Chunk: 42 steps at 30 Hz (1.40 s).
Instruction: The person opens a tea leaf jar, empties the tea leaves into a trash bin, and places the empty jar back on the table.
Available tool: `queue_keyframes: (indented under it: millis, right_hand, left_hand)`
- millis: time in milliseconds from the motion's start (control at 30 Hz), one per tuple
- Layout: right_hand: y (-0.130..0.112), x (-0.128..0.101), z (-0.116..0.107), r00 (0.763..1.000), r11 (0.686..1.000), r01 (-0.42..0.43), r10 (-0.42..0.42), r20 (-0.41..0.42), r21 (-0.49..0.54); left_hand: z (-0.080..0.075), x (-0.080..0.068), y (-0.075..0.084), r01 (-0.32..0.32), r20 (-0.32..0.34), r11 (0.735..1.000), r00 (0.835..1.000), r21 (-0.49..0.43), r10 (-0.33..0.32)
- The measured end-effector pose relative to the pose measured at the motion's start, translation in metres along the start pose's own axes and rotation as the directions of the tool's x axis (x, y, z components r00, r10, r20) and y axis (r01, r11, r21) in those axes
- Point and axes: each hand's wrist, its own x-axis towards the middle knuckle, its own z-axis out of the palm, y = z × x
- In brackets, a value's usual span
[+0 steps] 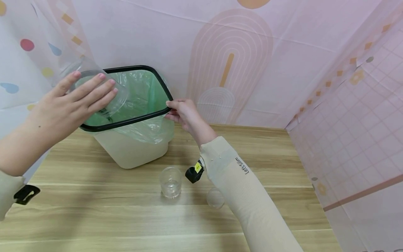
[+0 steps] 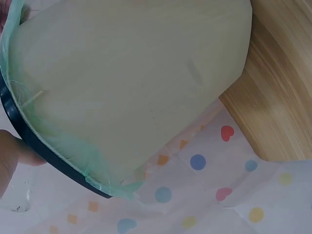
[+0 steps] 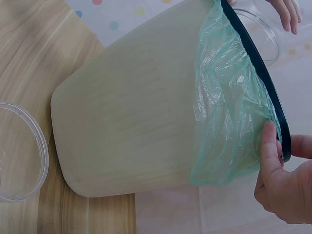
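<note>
Over the tilted bin (image 1: 132, 147), the left hand (image 1: 67, 108) grips a clear jar (image 1: 104, 94), mouth tipped toward the green liner (image 1: 143, 92); the right hand (image 1: 182, 112) pinches the bin's rim, nearer the bench (image 1: 126, 217).

One waste bin (image 1: 132, 150) with one green liner (image 1: 141, 91), toward the tabletop's (image 1: 94, 210) far edge. Three clear plastic cups: one tipped over the bin mouth (image 1: 94, 87), one upright mid-tabletop (image 1: 171, 182), one just right of it, partly hidden by a sleeve (image 1: 215, 198). Two hands: left (image 1: 69, 105), right (image 1: 184, 112).
</note>
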Motion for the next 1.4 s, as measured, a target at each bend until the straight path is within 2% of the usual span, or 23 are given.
queue_keyframes:
  millis: [233, 500, 633, 733, 833, 967, 1067, 1167, 1300, 1400]
  right_hand:
    - [0.000, -0.001, 0.002, 1.000, 1.000, 0.005, -0.005, 0.006, -0.002]
    - [0.000, -0.002, 0.003, 1.000, 1.000, -0.002, 0.002, 0.003, -0.013]
    - [0.000, -0.002, 0.005, 1.000, 1.000, -0.004, 0.004, 0.005, -0.012]
    - [0.000, -0.001, 0.005, 1.000, 1.000, -0.006, 0.006, 0.013, -0.010]
    - [-0.001, 0.000, 0.005, 1.000, 1.000, -0.006, 0.006, 0.015, -0.001]
    - [-0.002, 0.002, 0.004, 1.000, 1.000, -0.007, 0.007, -0.002, 0.007]
    - [-0.002, 0.003, 0.003, 1.000, 1.000, -0.013, 0.013, -0.014, 0.005]
    - [-0.002, 0.004, 0.003, 1.000, 1.000, -0.017, 0.017, -0.021, -0.003]
    - [-0.001, 0.005, 0.003, 1.000, 1.000, -0.011, 0.010, -0.013, -0.020]
    - [-0.001, 0.005, 0.002, 1.000, 1.000, -0.007, 0.007, 0.001, -0.026]
  left_hand:
    - [-0.002, -0.002, 0.000, -0.012, 0.044, 0.999, 0.999, -0.038, 0.013]
    - [-0.002, -0.003, -0.003, -0.056, 0.048, 0.998, 0.997, 0.002, 0.056]
    - [-0.003, -0.003, -0.005, -0.083, 0.109, 0.996, 0.991, -0.015, 0.084]
    - [-0.004, 0.001, -0.008, -0.112, 0.182, 0.994, 0.977, 0.001, 0.110]
    - [-0.005, 0.008, -0.012, -0.171, 0.267, 0.984, 0.952, 0.050, 0.152]
    - [-0.008, 0.018, -0.016, -0.285, 0.386, 0.951, 0.896, 0.116, 0.221]
    - [-0.009, 0.024, -0.018, -0.377, 0.462, 0.909, 0.848, 0.178, 0.261]
    - [-0.009, 0.028, -0.020, -0.450, 0.514, 0.861, 0.810, 0.238, 0.282]
    - [-0.009, 0.032, -0.021, -0.514, 0.543, 0.809, 0.782, 0.286, 0.305]
    - [-0.009, 0.035, -0.021, -0.555, 0.571, 0.782, 0.753, 0.283, 0.327]
